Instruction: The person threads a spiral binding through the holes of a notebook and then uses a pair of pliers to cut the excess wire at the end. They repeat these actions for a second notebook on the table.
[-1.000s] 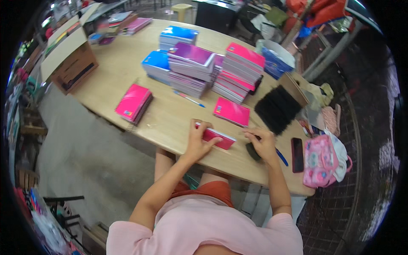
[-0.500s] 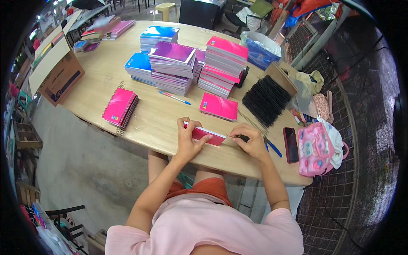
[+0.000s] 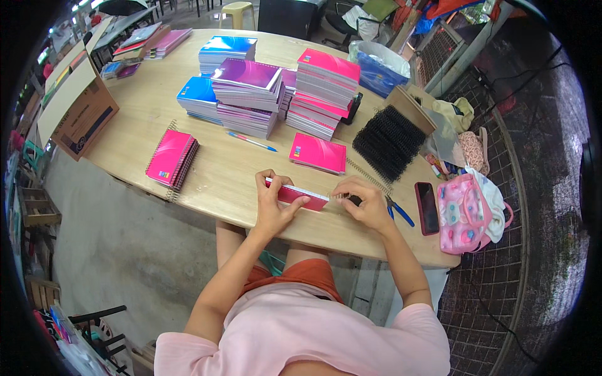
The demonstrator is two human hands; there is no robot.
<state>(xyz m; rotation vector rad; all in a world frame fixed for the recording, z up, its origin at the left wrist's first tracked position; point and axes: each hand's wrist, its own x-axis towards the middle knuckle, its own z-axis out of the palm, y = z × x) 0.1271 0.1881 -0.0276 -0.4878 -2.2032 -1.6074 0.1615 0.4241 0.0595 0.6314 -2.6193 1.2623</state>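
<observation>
desk [image 3: 232, 172] looked smooth, faintly glossy wood | held notebook [image 3: 290, 195] had a glossy cover, matt paper pages | spiral coil [image 3: 333, 196] looked like metal | cardboard box [image 3: 88, 123] was matt | smartphone screen [image 3: 428, 208] was glossy, smooth

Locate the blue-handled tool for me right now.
In the head view, the blue-handled tool lies on the right side of the table, between the right hand and the phone.

Forearms [image 3: 406, 269] forward, left grip [image 3: 274, 210] in a clasp, right grip [image 3: 367, 203] in a pinch
</observation>
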